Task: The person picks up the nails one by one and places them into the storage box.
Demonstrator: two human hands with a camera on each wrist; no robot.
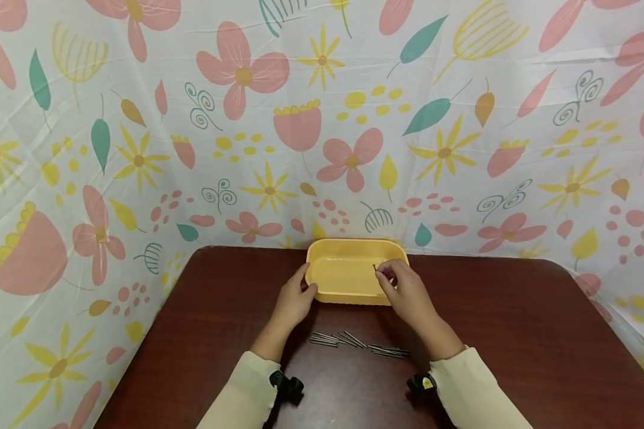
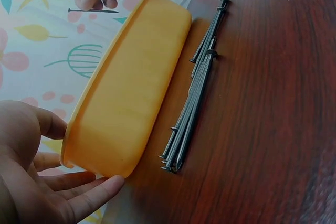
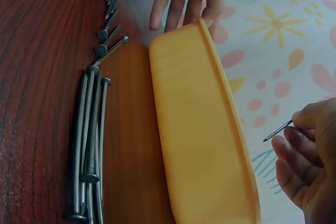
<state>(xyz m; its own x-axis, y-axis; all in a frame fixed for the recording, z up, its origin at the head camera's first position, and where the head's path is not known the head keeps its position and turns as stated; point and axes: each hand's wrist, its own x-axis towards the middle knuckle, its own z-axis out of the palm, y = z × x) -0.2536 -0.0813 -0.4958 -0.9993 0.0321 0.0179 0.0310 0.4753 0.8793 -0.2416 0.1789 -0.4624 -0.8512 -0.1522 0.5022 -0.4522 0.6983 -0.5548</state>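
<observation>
Head view has the right grip pinching a single nail over the yellow tray, while the left grip, fingers spread, touches the tray's left end. Loose nails lie bunched on the bench just before the tray, its near wall standing between them and the inside; a flower-printed cloth hangs behind.

- One left hand, one right hand: two in all.
- One yellow tray.
- One nail in the right hand.
- Loose nails in three bunches on one dark table: probably a dozen or more, too overlapped to count exactly.
- Two cream sleeves, two black wrist devices.
</observation>
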